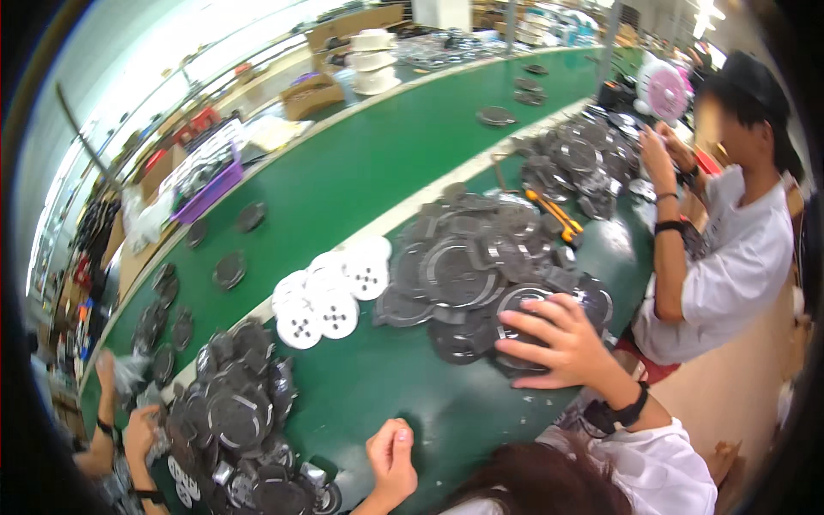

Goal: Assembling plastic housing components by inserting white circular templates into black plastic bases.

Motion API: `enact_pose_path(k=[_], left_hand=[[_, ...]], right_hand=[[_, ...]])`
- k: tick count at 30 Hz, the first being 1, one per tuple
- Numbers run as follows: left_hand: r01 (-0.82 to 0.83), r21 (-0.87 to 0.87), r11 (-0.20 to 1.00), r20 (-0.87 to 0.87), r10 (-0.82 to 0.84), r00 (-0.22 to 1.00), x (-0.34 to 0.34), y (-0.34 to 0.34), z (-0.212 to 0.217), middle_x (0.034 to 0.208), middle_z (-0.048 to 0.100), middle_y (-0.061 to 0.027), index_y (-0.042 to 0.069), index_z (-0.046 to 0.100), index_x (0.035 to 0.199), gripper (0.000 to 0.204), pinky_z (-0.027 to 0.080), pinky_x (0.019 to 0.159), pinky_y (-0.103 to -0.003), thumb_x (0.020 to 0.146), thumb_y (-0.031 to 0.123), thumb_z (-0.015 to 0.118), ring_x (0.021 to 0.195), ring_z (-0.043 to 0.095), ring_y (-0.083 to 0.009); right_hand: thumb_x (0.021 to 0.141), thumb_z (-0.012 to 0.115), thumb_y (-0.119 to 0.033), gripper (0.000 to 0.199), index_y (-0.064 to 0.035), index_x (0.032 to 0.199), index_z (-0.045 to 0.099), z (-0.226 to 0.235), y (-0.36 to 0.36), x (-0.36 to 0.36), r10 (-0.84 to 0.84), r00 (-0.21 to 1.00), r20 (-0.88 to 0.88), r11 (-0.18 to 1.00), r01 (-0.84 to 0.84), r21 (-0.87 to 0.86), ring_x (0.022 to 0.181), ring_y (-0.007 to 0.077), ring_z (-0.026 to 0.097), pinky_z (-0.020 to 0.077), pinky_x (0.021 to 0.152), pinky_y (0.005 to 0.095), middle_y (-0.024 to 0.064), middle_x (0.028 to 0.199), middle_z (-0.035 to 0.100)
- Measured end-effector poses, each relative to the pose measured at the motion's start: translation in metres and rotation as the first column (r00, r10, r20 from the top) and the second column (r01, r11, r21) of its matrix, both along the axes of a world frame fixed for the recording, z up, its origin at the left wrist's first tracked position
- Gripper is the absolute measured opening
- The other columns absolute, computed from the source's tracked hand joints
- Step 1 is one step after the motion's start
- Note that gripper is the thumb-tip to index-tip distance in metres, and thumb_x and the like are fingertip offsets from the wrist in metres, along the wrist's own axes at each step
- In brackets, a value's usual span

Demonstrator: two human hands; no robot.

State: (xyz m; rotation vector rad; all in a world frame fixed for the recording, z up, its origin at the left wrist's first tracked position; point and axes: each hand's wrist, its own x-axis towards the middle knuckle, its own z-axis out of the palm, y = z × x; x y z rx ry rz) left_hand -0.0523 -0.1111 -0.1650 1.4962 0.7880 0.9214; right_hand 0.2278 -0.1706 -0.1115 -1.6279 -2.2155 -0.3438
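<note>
My right hand rests with spread fingers over a dark round plastic part at the near edge of a large heap of dark round parts. Closer to the lower edge, my left hand is closed over the green table, its fingers curled in. Whatever it holds, if anything, is hidden. Between the heaps lie several white discs with dark holes, overlapping one another. A second heap of dark parts stands left of my left hand.
At right, a person in a white shirt holds both hands up near a pink-and-white fan. Orange-handled pliers lie behind the large heap. Another person's hands are at far left. Loose dark discs lie on the green belt beyond.
</note>
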Motion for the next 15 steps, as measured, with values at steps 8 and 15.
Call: enact_pose_path(k=[8, 15], left_hand=[[-0.017, -0.122, 0.992, 0.230, 0.045, 0.972, -0.012, 0.001, -0.019, 0.063, 0.035, -0.0002, 0.004, 0.037, 0.071, 0.021, 0.028, 0.053, -0.024, 0.091, 0.004, 0.041, 0.059, 0.031, -0.0095], [0.137, 0.002, 0.991, 0.117, -0.136, 0.984, -0.006, 0.005, 0.000, 0.058, 0.027, 0.0020, 0.004, 0.034, 0.066, 0.025, 0.024, 0.045, -0.025, 0.087, 0.004, 0.049, 0.052, 0.026, -0.0069]], right_hand=[[0.070, 0.070, -0.028, 0.052, -0.0018, 0.111, 0.052, 0.149, 0.072, -0.050, 0.319, 0.868, -0.381, 0.945, -0.323, 0.055, 0.094, 0.0244, 0.053, 0.0417, 0.079, 0.0350, 0.0155, 0.108, 0.054], [0.075, 0.063, -0.034, 0.051, 0.0026, 0.110, 0.054, 0.227, 0.230, -0.184, 0.448, 0.850, -0.277, 0.845, -0.504, -0.179, 0.082, 0.0217, 0.060, 0.0491, 0.072, 0.0321, 0.0136, 0.103, 0.059]])
